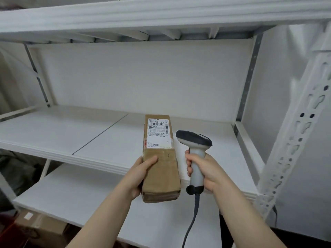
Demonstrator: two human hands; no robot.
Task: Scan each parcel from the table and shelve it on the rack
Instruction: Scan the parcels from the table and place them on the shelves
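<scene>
We see the long brown parcel (160, 158) held over the front edge of the white rack (100, 133), its long axis running away from us toward the rack's back. The left hand (141, 174) grips its near left side, thumb on top. Just right of the parcel, the right hand (202, 169) clasps the upright scanner (195, 149). The label (158, 133) reads what looks like "502-602-12 815".
</scene>
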